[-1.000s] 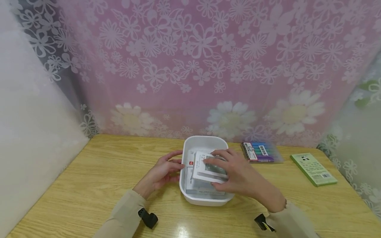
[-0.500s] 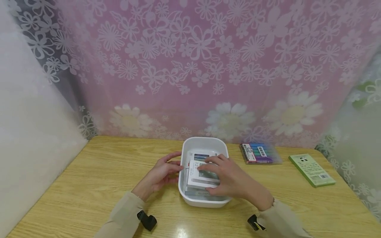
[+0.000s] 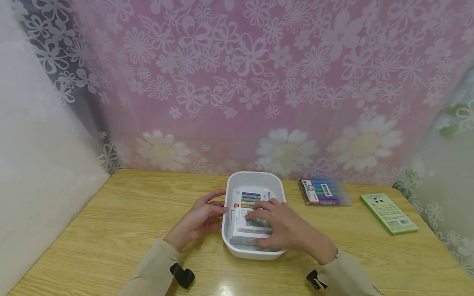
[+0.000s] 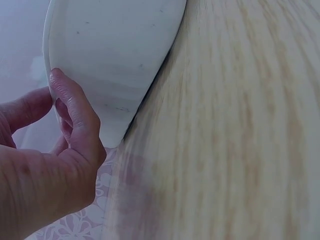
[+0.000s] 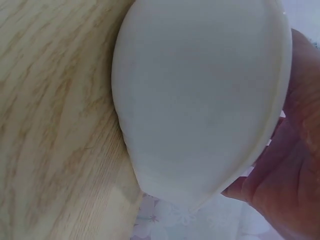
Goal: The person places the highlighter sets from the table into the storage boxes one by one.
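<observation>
A white plastic bin [image 3: 255, 177] stands on the wooden table. In the head view my left hand [image 3: 200, 218] is at its left side, its fingertips touching the outer wall by the rim. The left wrist view shows that hand [image 4: 65, 145] with bent fingers against the wall. Inside the bin my right hand [image 3: 283, 226] holds a white box marked 12 [image 3: 240, 226], fingers across its top and thumb at the near side. Behind it lies another white box [image 3: 238, 197] with a window of coloured sticks. The bin wall [image 5: 200, 100] hides the boxes in the right wrist view.
To the bin's right lies a clear pack of coloured pens [image 3: 326, 192]. Farther right is a green packet with a panda picture [image 3: 389, 213]. A floral curtain [image 3: 237, 102] hangs behind the table's [image 3: 159, 197] back edge.
My right hand has moved the box marked 12 left and toward the near end of the bin and lowered it, uncovering the coloured window behind. The left hand has stayed at the bin's side.
</observation>
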{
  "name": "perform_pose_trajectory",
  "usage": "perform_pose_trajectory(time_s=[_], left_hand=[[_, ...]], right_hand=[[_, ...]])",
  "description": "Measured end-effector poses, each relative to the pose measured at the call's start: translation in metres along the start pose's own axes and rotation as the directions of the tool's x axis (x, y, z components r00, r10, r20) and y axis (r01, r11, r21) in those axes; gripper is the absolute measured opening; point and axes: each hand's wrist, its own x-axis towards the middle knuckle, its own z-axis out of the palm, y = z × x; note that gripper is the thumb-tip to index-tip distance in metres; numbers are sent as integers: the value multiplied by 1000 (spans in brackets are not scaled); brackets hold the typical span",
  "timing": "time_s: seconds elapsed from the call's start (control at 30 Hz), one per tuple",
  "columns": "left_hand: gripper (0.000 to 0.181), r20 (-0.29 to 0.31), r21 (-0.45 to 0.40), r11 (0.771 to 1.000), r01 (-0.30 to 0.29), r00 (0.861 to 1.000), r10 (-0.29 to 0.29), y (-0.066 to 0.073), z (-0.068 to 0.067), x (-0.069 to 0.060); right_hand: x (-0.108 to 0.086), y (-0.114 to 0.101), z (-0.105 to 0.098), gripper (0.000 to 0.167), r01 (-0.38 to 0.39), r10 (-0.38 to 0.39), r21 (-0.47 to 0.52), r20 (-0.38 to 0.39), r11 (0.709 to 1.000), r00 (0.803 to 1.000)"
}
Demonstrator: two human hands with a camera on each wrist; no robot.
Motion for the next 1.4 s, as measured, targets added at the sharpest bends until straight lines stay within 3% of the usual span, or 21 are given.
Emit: perform_pose_trajectory(time_s=[0.33,0.6,0.83,1.17,1.4], left_hand=[[61,-13,31,1000,-2,1000,2,2,3,-2],[60,4,49,999,7,1000,-7,2,1,-3],[61,16,64,998,4,1000,-5,1,1,-3],[61,4,39,999,-2,1000,2,0,3,-3],[64,26,21,1000,-6,1000,6,-1,2,-3]], right_hand=[[-4,0,-3,45,-22,20,53,24,998,1000],[-16,5,-10,44,11,-6,53,-95,999,995],[-36,11,-21,46,-23,36,79,-166,997,985],[-57,21,-29,60,-108,102,-8,-248,994,963],[-68,27,-31,63,-219,177,-150,-254,964,951]])
